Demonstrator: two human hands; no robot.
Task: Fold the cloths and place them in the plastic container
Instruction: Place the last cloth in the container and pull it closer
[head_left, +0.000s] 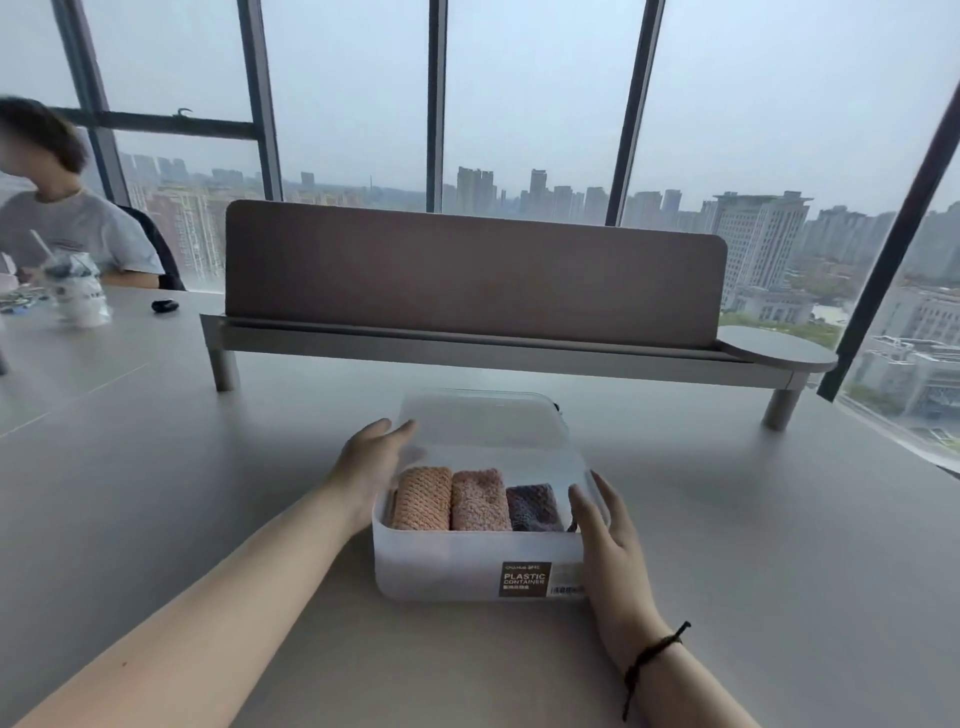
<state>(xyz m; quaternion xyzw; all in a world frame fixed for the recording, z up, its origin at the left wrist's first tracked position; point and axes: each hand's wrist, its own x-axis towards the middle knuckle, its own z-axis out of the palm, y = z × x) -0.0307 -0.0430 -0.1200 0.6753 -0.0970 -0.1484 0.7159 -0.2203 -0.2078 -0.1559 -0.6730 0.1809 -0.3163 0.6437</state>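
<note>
A translucent plastic container (467, 561) sat on the grey bench (753, 545), close in front of the person, its brown label (524, 578) facing the camera. Three folded cloths stood side by side inside it: an orange cloth (422, 498) at the left, a pink cloth (480, 500) in the middle, touching the orange one, and a purple cloth (534, 507) at the right. A clear lid (483, 421) was tilted over the far part of the container, its near edge raised above the cloths, so the cloths showed partly through it.

The left hand (371, 462) lay against the left side of the container and lid, fingers (400, 430) stretched forward along the lid's left edge, nearly straight; whether the thumb gripped the lid could not be told. The right hand (605, 540) rested against the right front corner, fingers straight and pointing away, pressed to the wall rather than curled round it. A dark cord bracelet (655, 649) circled the right wrist.

Beyond the container stood a low shelf (488, 356) on legs with a brown back panel (467, 270). At the far left another person (67, 218) sat behind a drink cup (78, 291) with a straw, and a small black object (165, 305) lay near it. Tall windows (540, 104) showed a hazy city.
</note>
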